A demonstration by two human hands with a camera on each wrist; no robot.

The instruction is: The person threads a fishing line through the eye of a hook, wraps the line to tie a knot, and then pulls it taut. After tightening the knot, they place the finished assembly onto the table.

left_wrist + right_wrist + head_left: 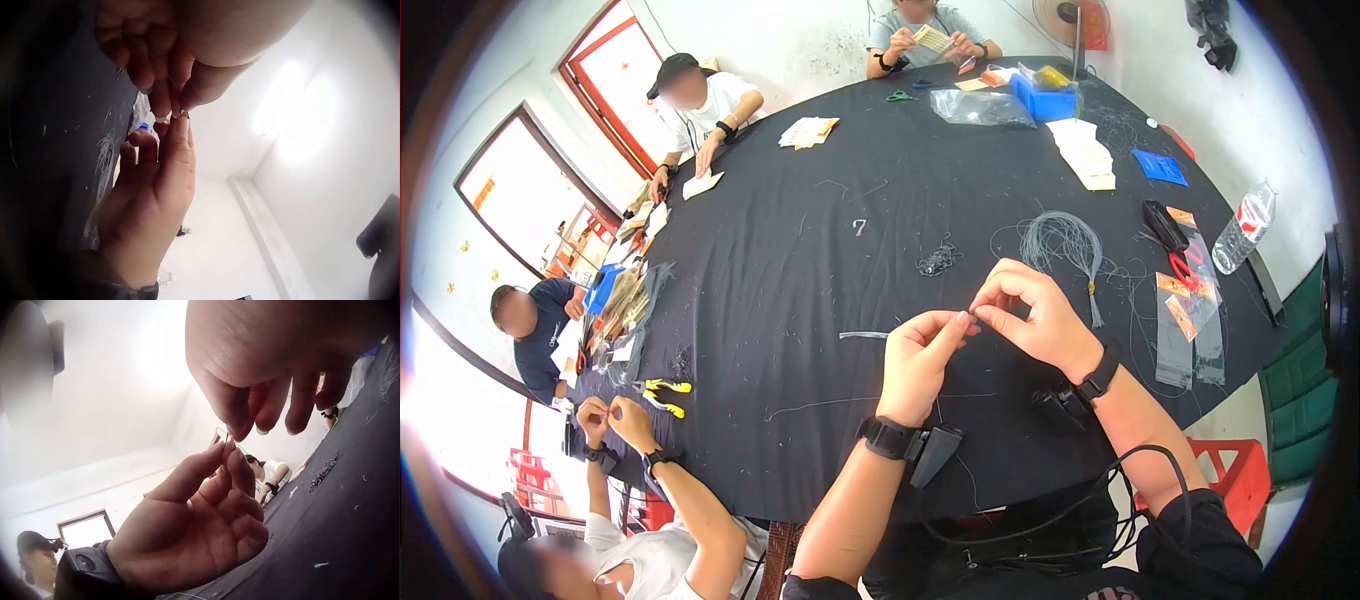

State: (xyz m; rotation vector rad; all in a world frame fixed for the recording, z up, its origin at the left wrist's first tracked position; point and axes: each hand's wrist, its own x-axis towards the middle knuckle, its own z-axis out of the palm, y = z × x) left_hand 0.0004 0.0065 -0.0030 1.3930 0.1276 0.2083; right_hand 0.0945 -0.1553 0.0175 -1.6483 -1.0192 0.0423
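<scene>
Both hands meet above the black cloth near its front edge. The left hand (920, 365) pinches a tiny dark piece between thumb and forefinger, and the right hand (1040, 315) pinches at the same spot from the right. In the right wrist view a thin dark strand (226, 439) stands between the fingertips of the left hand (194, 531) and those of the right hand (269, 369). The left wrist view has the fingertips touching, the right hand (150, 200) below; what lies between them is mostly hidden.
Beyond the hands lie a dark tangled pile (940, 258) and a coil of clear line (1060, 245). Red scissors (1185, 270), plastic bags and a bottle (1245, 228) are at the right. Yellow-handled pliers (665, 397) lie left. Several people sit around the black table (780, 300).
</scene>
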